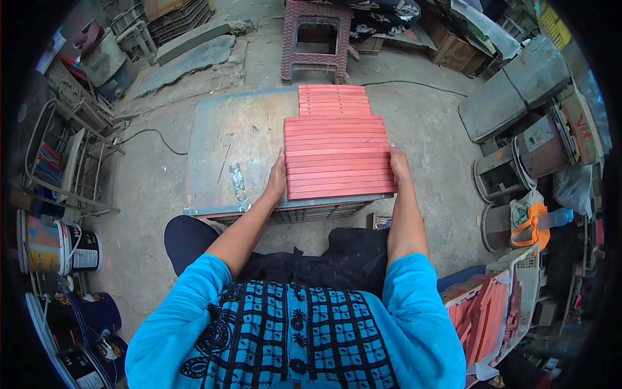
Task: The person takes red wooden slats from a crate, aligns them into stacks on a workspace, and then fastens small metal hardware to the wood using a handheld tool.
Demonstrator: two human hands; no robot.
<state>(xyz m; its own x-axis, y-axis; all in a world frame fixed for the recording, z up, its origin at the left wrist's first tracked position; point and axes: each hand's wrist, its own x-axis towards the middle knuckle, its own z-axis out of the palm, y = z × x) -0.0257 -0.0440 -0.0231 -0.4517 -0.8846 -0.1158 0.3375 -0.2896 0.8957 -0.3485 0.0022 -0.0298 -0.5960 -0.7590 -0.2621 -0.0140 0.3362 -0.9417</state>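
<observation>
Side by side across the board's right part lies a row of pinkish-red wooden slats (337,155). My left hand (277,176) presses against the row's left end, and my right hand (399,165) against its right end, so the slats sit between my palms. The fingers lie along the ends, partly hidden by the wood. Just beyond is a second, narrower group of red slats (334,98) with small dark holes. A worn wooden board (214,142) serves as the low work surface. On its left side rests a narrow silvery, paint-spotted strip (238,185).
A dark crate (324,212) supports the board. Beyond stands a maroon plastic stool (317,39). Paint buckets (81,246) line the left; a pale basket (518,285) with red slats (476,318) is at lower right. Metal drums (499,175) and a grey box (512,91) stand right.
</observation>
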